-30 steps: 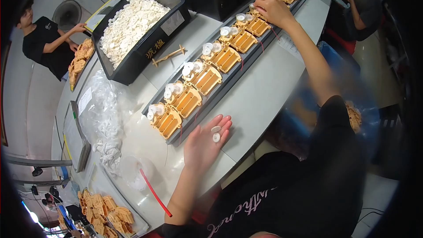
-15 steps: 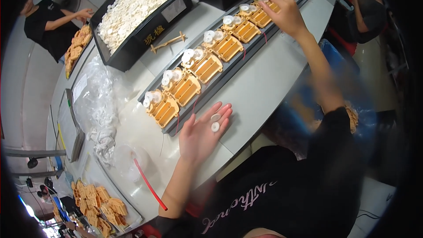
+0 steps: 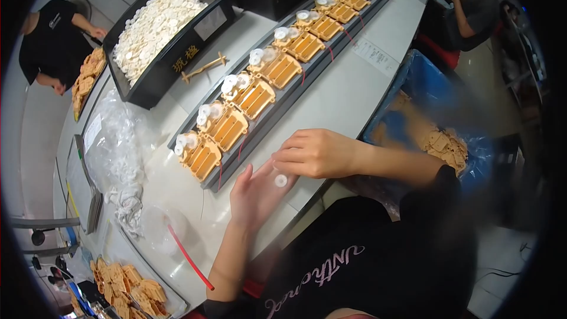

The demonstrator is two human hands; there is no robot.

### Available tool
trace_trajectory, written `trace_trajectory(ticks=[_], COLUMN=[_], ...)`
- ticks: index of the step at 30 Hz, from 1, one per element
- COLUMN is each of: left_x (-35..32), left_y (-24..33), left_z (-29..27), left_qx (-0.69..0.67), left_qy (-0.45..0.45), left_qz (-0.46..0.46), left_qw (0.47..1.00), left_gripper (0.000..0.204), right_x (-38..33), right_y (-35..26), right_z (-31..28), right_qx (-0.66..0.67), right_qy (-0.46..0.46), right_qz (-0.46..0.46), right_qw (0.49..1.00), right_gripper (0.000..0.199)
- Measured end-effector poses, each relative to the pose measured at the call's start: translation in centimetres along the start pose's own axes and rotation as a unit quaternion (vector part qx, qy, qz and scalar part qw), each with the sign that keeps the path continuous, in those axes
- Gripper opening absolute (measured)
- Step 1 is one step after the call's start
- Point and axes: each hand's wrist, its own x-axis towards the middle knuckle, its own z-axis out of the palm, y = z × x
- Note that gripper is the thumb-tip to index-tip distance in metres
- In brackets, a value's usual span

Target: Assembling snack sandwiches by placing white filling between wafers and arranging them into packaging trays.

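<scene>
On the upturned palm of the left hand (image 3: 255, 192), a small white disc (image 3: 281, 181) is lying loose; the right hand (image 3: 316, 153) is hovering just above it, fingers curled, gripping nothing visible, beside the grey tray (image 3: 260, 136).
</scene>
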Motion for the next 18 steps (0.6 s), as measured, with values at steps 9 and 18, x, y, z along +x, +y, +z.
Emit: trace_trajectory(ticks=[9,18], left_x=[0.1,0.6], left_y=[0.4,0.5], left_z=[-0.5,-0.4], left_qx=[-0.016,-0.016], left_qy=[-0.006,-0.003], left_qz=[0.004,-0.009], left_qw=[1.0,1.0], left_gripper=[0.074,0.073], right_x=[-1.2,-7.4], right_y=[9.3,29.6], right_z=[-5.7,-10.2], right_qx=[-0.029,-0.162], right_qy=[0.227,0.314], right_qz=[0.162,0.35], right_qw=[0.96,0.868], right_gripper=[0.022,0.012])
